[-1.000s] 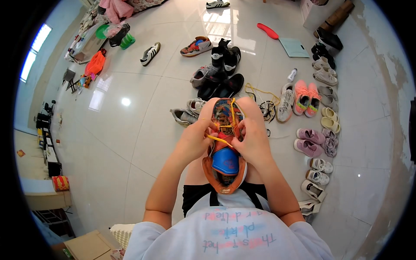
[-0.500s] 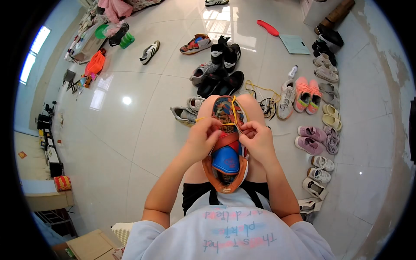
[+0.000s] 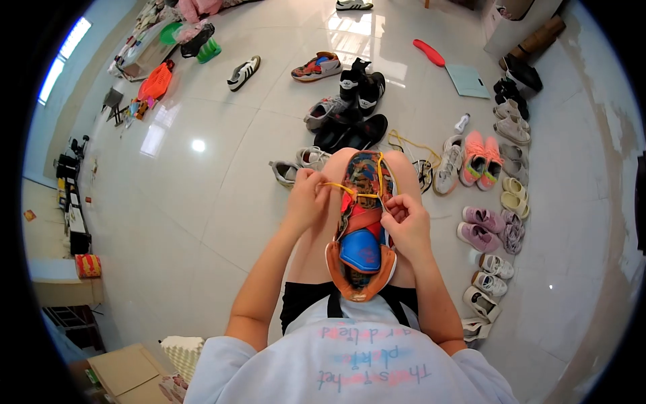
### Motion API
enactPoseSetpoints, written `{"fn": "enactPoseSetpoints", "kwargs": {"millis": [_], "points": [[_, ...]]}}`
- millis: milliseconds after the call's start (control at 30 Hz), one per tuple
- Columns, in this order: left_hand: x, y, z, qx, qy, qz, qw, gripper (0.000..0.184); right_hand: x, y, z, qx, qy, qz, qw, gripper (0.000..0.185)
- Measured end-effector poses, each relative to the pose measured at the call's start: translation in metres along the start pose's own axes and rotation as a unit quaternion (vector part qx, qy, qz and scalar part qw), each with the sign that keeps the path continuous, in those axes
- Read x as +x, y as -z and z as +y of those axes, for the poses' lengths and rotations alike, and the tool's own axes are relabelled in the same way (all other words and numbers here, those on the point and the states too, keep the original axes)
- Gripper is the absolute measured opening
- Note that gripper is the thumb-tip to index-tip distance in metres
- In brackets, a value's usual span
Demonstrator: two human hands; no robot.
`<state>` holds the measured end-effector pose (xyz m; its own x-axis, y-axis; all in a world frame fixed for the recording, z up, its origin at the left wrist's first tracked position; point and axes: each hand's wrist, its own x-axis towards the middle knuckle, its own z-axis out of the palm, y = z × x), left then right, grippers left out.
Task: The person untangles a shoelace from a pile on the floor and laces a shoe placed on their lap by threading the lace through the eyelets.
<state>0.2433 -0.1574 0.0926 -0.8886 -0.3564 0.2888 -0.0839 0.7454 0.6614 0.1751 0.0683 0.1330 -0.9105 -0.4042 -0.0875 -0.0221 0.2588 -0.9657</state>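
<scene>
A multicoloured sneaker with a blue tongue, an orange-brown heel collar and a camouflage-patterned toe lies on my thighs, toe pointing away from me. A yellow shoelace runs along its toe and crosses the lower eyelets. My left hand, beside the shoe, pinches one stretch of this lace and draws it out to the left. On the other side, my right hand is closed at the shoe's right eyelet edge, thumb and forefinger together. Exactly what lies between those fingertips is partly hidden.
Several dark and grey shoes lie on the tiled floor beyond my knees. Loose laces are right of them. More pairs, including pink sneakers, line the right wall. A red-handled dustpan-like object lies farther off.
My left hand has moved left, away from the shoe, pulling the yellow lace out straight. My right hand has shifted slightly down along the shoe's right edge. The view has turned a little.
</scene>
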Motion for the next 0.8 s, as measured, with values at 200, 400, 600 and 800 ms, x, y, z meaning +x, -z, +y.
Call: {"fn": "enactPoseSetpoints", "kwargs": {"millis": [200, 400, 600, 800], "points": [[0.004, 0.1, 0.0, -0.473, 0.307, -0.133, 0.815, 0.019, -0.004, -0.001, -0.001, -0.005, -0.001, 0.014, 1.0, 0.018], [-0.006, 0.144, 0.063, -0.45, 0.242, -0.095, 0.854, 0.023, -0.011, -0.011, -0.08, -0.156, 0.218, 0.043, 0.962, 0.033], [0.0, 0.144, 0.097, -0.44, 0.079, -0.232, 0.864, 0.023, -0.002, -0.017, -0.086, 0.06, 0.127, -0.219, 0.966, 0.02], [-0.003, 0.145, 0.032, -0.602, 0.152, -0.122, 0.774, 0.031, 0.027, 0.037, -0.02, 0.556, -0.093, -0.079, 0.822, 0.022]]}}
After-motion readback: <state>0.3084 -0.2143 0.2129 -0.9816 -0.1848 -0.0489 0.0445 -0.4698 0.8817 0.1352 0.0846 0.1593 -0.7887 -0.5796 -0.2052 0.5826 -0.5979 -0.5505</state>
